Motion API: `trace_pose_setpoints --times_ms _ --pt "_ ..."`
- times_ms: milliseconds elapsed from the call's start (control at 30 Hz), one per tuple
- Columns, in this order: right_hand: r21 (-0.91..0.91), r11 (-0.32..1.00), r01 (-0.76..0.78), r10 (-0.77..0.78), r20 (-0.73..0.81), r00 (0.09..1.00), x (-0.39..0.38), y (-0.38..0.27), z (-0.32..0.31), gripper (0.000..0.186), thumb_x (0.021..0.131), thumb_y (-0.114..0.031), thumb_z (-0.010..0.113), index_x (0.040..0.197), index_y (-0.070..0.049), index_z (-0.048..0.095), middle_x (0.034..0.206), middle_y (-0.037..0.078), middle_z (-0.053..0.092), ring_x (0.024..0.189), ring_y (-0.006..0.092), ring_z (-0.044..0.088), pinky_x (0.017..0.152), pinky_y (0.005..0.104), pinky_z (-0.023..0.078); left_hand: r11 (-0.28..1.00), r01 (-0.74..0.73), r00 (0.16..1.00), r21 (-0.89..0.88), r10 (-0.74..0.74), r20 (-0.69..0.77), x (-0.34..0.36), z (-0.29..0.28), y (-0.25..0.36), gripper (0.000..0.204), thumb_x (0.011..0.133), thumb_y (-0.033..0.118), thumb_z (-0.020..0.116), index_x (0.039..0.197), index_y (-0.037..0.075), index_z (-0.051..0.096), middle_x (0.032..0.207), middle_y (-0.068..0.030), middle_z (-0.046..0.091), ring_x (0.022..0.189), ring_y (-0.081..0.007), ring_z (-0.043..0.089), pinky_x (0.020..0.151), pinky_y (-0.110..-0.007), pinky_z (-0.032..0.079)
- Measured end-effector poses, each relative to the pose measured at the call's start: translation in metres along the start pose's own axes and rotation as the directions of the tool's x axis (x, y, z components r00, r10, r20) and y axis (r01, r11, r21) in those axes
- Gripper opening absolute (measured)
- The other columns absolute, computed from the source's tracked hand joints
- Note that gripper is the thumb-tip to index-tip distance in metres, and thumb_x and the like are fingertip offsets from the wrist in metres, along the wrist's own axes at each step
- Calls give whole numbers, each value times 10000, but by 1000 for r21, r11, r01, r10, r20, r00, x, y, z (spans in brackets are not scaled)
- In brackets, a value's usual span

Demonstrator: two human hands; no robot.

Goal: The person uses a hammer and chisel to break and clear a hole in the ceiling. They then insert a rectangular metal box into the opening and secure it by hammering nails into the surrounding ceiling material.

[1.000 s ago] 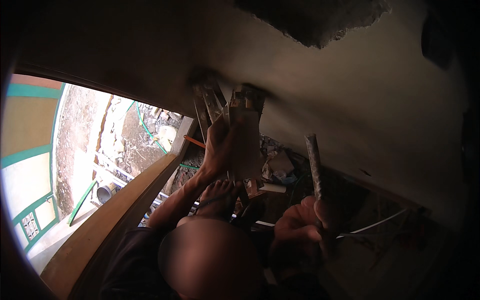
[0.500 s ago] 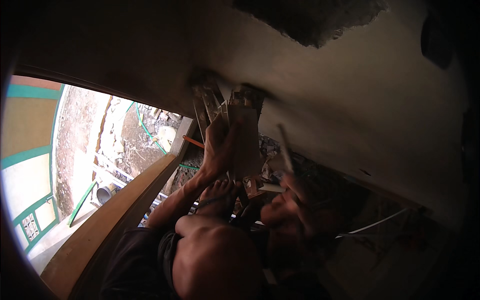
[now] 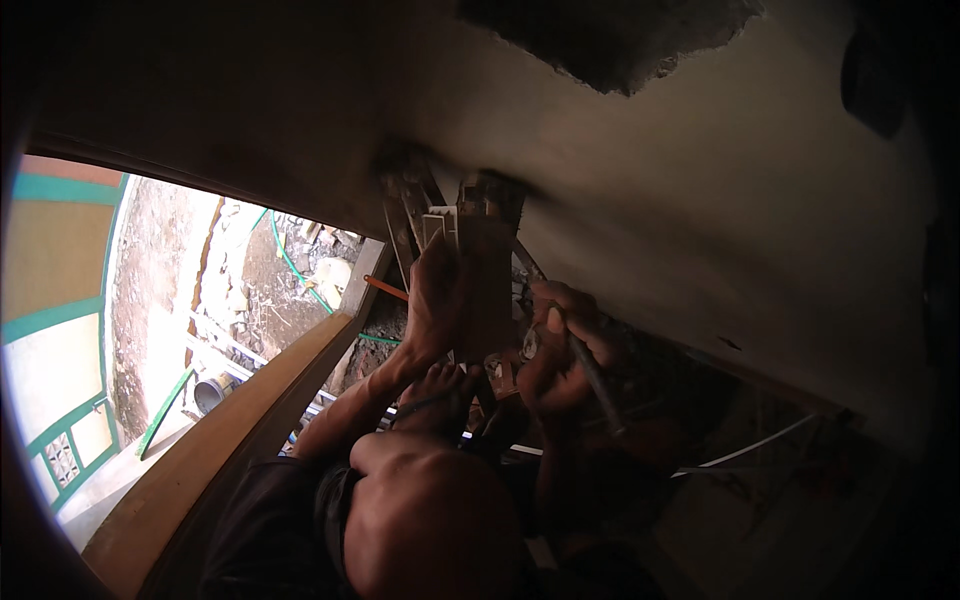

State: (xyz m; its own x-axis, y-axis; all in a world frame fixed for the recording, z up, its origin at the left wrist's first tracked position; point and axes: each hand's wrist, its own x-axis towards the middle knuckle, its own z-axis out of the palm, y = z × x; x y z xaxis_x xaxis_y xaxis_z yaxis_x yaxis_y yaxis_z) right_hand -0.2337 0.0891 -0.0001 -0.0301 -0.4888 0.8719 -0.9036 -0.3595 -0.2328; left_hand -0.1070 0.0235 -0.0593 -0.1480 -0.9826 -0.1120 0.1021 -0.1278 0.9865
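In the head view, my left hand [image 3: 437, 295] is closed on the side of a flat rectangular board [image 3: 487, 300], held upright in front of a wall. My right hand [image 3: 568, 345] grips a long thin rod-like tool [image 3: 598, 385], with the thumb laid along it. The tool's far end reaches up to the board's right edge; I cannot tell whether it touches. Small pale box-shaped pieces [image 3: 436, 226] stand behind my left hand. My bare foot [image 3: 440, 388] is just below the board. Deep shadow hides the tool's tip and part of my right fingers.
A large pale wall [image 3: 680, 240] fills the far and right sides, with a rough dark patch [image 3: 620, 40] above. A wooden beam [image 3: 225, 440] runs along my left. Beyond it lie rubble [image 3: 325, 270], a green hose [image 3: 290, 258] and a bucket [image 3: 211, 392]. An orange strip [image 3: 385, 288] lies near the beam.
My right hand has moved up and toward the board, and the tool now slants across it. The board's face has turned darker. My left hand stays nearly where it was.
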Motion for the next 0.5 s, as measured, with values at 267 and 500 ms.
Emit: trace_pose_setpoints --times_ms 267,500 --pt "417 808 -417 446 30 895 28 -22 -65 292 982 -221 446 969 46 564 792 124 630 671 176 616 603 242 499 993 92 995 -75 -89 42 8 5 -1 290 943 220 584 1083 -32 564 898 -93 661 796 -77 591 667 -257 506" --pt "297 823 -485 497 38 867 5 0 1 295 978 -226 456 1006 54 544 799 129 628 670 173 617 589 241 501 979 74 997 -190 -67 40 6 15 12 249 951 184 568 1082 -28 562 928 -83 658 806 -78 592 666 -253 507"
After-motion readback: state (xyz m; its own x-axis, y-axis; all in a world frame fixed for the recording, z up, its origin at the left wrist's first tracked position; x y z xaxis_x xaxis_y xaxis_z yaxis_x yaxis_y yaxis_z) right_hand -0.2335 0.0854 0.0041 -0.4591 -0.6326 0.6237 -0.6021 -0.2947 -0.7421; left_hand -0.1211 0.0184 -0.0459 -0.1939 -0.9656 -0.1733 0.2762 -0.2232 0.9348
